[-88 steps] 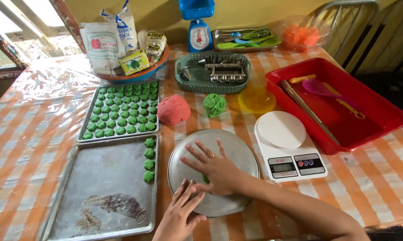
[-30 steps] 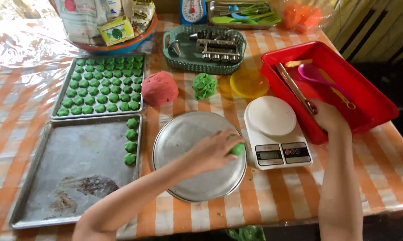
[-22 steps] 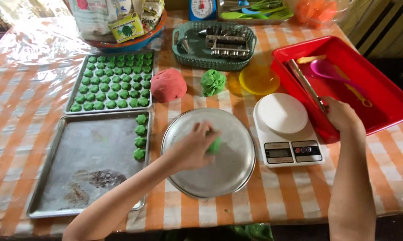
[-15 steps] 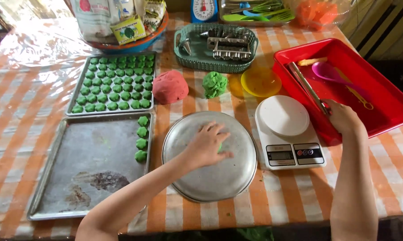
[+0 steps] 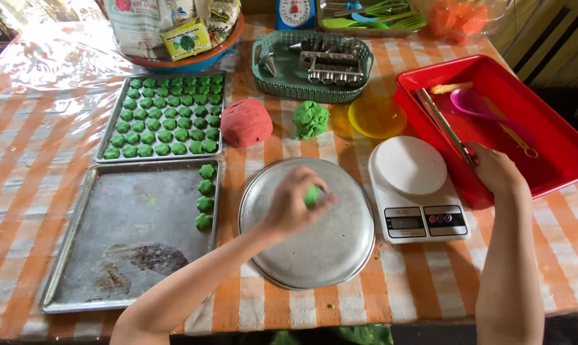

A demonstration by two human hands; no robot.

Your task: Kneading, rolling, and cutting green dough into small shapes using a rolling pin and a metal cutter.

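the left hand [image 5: 293, 206] is hovering over the round metal plate [image 5: 327, 252] at the centre of the table, its fingers pinched together around a small piece of green dough [image 5: 312, 195] that is showing between the fingertips. the right hand [image 5: 495, 169] is sitting at about 3 o'clock from the plate, at the near rim of the red tray [image 5: 557, 163], curled around the end of a long metal tool [image 5: 444, 124] lying in that tray; how firmly it is gripping i cannot tell. a pink spoon [image 5: 471, 102] is lying in the tray as well. just between the two hands a white kitchen scale [image 5: 415, 188] is standing, touching the plate's 3 o'clock side. at 9 o'clock from the plate a baking tray [image 5: 110, 243] is holding four green dough balls [image 5: 205, 196] in a column along its right edge. at 11 o'clock a second baking tray [image 5: 163, 115] is lying filled with rows of green balls. at 12 o'clock a red dough lump [image 5: 245, 121] and a green dough lump [image 5: 311, 119] are resting on the checked tablecloth [image 5: 20, 191], with a yellow lid [image 5: 376, 116] beside them and a green basket [image 5: 311, 61] of metal pieces beyond.
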